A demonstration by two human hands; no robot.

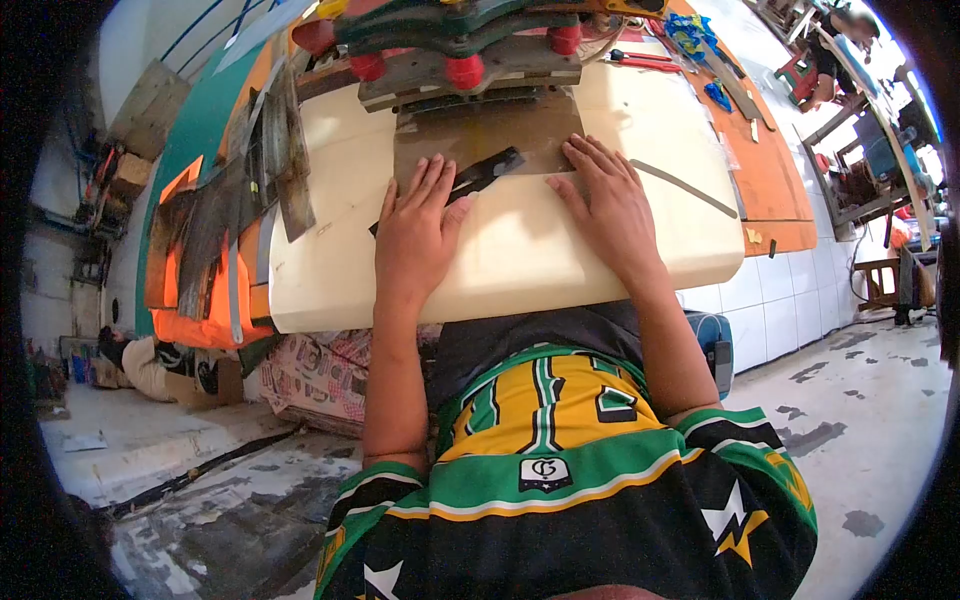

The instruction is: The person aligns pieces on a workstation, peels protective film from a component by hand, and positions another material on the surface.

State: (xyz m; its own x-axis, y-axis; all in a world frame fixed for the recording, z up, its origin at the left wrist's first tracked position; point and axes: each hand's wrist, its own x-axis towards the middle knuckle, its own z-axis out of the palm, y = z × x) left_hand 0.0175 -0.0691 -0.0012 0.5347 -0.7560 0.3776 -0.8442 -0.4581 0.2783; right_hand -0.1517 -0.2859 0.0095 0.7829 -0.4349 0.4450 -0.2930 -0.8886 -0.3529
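Note:
A brown flat sheet [480, 135] lies on the cream work surface [520, 255], its far edge under the green machine [460, 35]. My left hand [420, 230] rests palm down with fingers stretched out over the sheet's left near corner. A dark, narrow strip [487, 170] lies slantwise across the sheet and passes beneath that hand. At the sheet's right near corner, my right hand [610, 205] is laid flat, fingers extended and thumb apart. Neither hand is closed around anything. What lies under the palms is hidden.
Long dark strips [285, 150] are piled at the left over orange material [215, 325]. A thin grey strip [685, 188] lies right of my right hand. A red-handled tool [640, 62] and blue plastic [690, 35] sit at the back right. Another person [840, 55] is farther off.

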